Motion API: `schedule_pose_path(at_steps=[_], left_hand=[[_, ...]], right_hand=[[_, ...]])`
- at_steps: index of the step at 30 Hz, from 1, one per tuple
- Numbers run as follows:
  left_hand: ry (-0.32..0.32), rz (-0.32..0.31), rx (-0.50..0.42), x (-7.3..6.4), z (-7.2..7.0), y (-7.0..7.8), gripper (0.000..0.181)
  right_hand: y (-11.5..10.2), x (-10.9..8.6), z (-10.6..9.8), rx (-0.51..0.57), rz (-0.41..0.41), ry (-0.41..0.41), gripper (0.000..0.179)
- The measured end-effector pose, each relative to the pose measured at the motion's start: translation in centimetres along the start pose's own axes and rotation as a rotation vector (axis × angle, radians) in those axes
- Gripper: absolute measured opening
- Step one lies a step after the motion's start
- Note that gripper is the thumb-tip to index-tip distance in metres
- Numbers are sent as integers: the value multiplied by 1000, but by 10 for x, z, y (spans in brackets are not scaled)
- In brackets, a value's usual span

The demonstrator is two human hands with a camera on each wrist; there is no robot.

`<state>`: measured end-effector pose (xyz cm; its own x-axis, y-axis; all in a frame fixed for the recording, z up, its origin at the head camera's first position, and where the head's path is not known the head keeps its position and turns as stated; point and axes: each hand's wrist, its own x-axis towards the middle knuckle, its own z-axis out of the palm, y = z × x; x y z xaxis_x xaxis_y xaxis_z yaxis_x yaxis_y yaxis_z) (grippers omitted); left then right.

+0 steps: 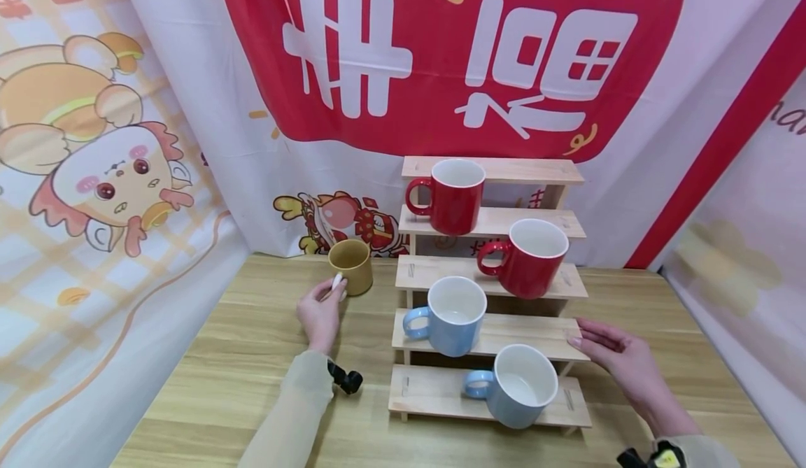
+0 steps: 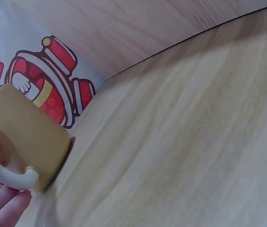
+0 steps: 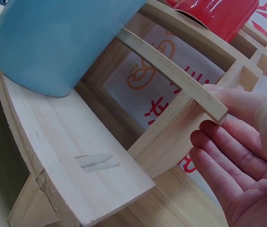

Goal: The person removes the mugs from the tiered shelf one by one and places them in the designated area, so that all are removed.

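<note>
My left hand (image 1: 321, 314) pinches the pale handle (image 2: 15, 177) of a yellow-brown mug (image 1: 354, 265), which stands on the wooden table left of a stepped wooden rack (image 1: 428, 391). On the right, my right hand (image 1: 626, 363) grips the end of the rack's second step from the bottom, thumb on top and fingers below. Two light blue mugs stand on the lower steps, one on the lowest (image 1: 519, 394) and one on the second (image 1: 453, 321). Above them are two red mugs, one on the third step (image 1: 532, 261) and one on the fourth (image 1: 456, 199).
Behind the table hangs a white cloth with a large red printed panel (image 1: 434, 55). A patterned cloth (image 1: 94, 209) covers the left side. The top step (image 1: 529, 169) of the rack is close to the back cloth. Bare table (image 1: 245, 342) shows left of the rack.
</note>
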<state>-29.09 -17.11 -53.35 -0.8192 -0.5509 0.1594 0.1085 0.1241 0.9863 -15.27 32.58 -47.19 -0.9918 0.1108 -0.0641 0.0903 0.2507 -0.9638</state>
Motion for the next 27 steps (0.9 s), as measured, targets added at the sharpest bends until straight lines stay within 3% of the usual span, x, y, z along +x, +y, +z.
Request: schedule_pose_path(at_steps=[5,10,19,27], left_hand=[[-30,-8,-50,3,-7,2,49],[-1,16,-39,8,-17,14,60],[55,125,-117,17,-28,57,50],[-20,187,-126,13,-29,104,54]], right_hand=[[0,0,0,3,-11,4,58],[-1,0,0,-2,-10,12,58],[-10,-5,0,-113,29,10,69],[-13,-9,2,-184,37,-3,73]])
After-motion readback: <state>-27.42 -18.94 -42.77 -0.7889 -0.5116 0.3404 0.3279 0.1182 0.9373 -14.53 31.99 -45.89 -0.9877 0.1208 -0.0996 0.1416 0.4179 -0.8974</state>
